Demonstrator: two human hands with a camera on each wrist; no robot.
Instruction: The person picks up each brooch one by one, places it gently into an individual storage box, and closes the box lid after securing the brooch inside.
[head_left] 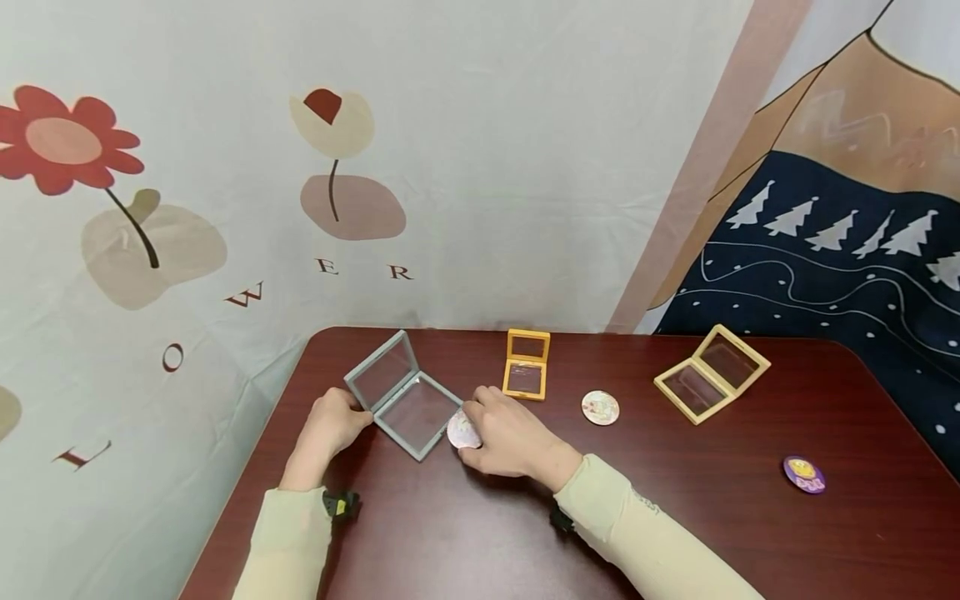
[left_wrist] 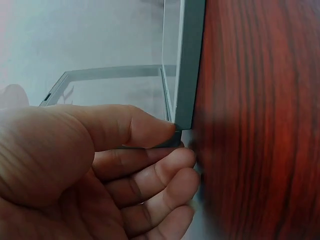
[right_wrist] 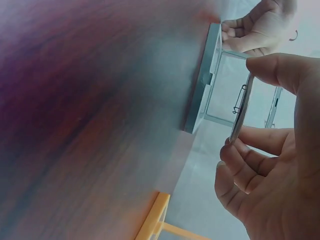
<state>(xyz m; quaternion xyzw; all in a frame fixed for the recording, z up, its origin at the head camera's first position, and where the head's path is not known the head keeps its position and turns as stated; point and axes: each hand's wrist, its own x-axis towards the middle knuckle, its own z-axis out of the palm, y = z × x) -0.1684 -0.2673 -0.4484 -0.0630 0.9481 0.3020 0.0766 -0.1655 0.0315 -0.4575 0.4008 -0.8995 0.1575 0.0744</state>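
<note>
A grey square hinged display case [head_left: 396, 438] with clear panels stands open on the table, its lid raised. My left hand [head_left: 330, 425] pinches it at the hinge corner, thumb [left_wrist: 145, 127] on the frame and the other fingers curled below. My right hand [head_left: 513, 433] grips a round, pale pin badge [head_left: 462, 431] by its edges between thumb and fingers. Seen edge-on in the right wrist view, the badge [right_wrist: 242, 110] has a metal safety pin on its back. In the head view it overlaps the case's right corner.
Behind my right hand stands a small open yellow case [head_left: 526, 396]. A round badge with a pale picture [head_left: 600, 408] lies right of it, then an open cream case [head_left: 693, 410]. Nearer the right edge is a purple badge [head_left: 804, 474]. A printed cloth [head_left: 510, 167] hangs behind the table.
</note>
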